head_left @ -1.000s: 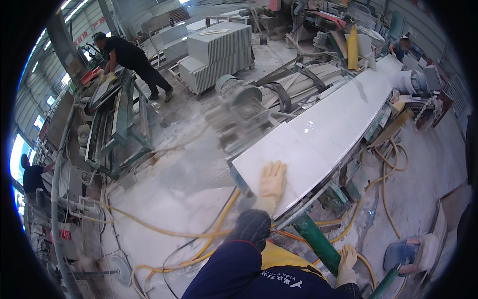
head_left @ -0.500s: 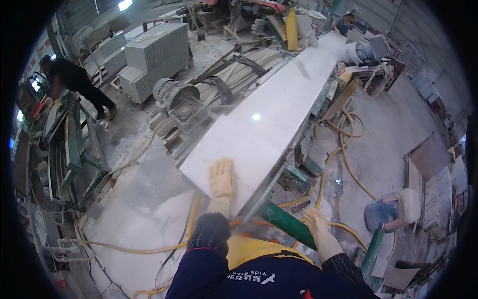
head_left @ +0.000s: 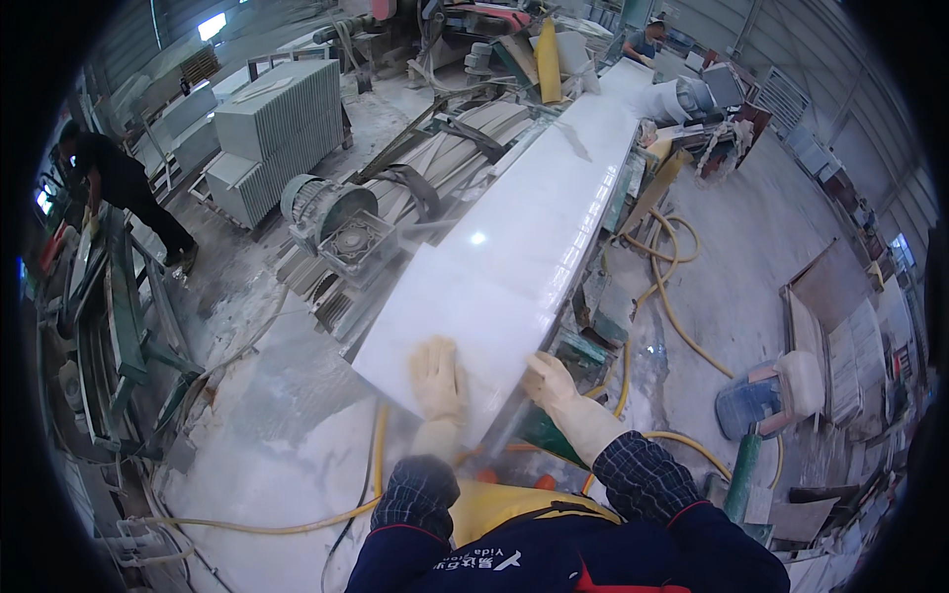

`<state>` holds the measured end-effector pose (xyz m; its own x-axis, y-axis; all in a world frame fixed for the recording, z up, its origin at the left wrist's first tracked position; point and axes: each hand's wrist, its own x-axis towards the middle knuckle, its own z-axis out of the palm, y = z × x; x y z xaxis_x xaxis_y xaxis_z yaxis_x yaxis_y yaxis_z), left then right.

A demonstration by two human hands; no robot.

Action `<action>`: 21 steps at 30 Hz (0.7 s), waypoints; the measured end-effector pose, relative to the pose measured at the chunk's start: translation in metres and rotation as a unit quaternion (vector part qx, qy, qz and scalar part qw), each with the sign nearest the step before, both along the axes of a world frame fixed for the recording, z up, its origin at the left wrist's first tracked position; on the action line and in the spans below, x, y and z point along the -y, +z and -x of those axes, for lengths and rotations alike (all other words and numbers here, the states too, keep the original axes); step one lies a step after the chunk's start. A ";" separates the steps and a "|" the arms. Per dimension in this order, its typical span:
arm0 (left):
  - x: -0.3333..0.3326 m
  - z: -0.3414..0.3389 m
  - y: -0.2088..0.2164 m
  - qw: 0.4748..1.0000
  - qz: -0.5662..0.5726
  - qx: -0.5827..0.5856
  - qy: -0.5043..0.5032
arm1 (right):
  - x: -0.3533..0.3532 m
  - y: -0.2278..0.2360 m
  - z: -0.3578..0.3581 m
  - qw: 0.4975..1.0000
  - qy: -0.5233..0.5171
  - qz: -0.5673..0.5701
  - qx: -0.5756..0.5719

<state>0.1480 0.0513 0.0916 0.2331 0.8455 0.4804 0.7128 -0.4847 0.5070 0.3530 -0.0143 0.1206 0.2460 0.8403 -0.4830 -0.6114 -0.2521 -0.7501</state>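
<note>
A long white slab [head_left: 514, 237], polished and shiny, stretches from in front of me toward the far right. My left hand [head_left: 438, 379], in a cream glove, lies flat near the slab's close end with its fingers stretched out. At the slab's right edge is my right hand [head_left: 560, 388], gloved alike, its fingers closed on that edge; the fingertips are partly hidden. Beneath the right hand a green metal beam [head_left: 546, 435] shows. A yellow apron [head_left: 484, 509] covers my front.
An electric motor [head_left: 326, 212] stands left of the slab, near stacked panels [head_left: 280, 124]. Yellow hoses [head_left: 682, 341] trail over the floor on the right, by a blue container [head_left: 748, 405]. One person [head_left: 124, 183] bends over equipment at left; another person [head_left: 646, 44] is beyond the slab's far end.
My right hand has risen and moved left from beside the green beam to the slab's right edge. The left hand stays flat on the slab. The whole view has shifted slightly.
</note>
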 end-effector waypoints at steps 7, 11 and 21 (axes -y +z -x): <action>0.003 0.004 0.003 1.000 0.017 0.020 -0.008 | -0.010 -0.015 -0.001 0.997 0.072 -0.016 -0.022; 0.004 0.006 0.012 0.999 0.025 0.027 -0.013 | -0.021 -0.029 -0.002 0.985 0.126 -0.037 -0.116; 0.016 0.074 -0.096 0.795 0.202 0.488 0.299 | -0.018 -0.065 0.016 0.995 0.081 -0.043 -0.044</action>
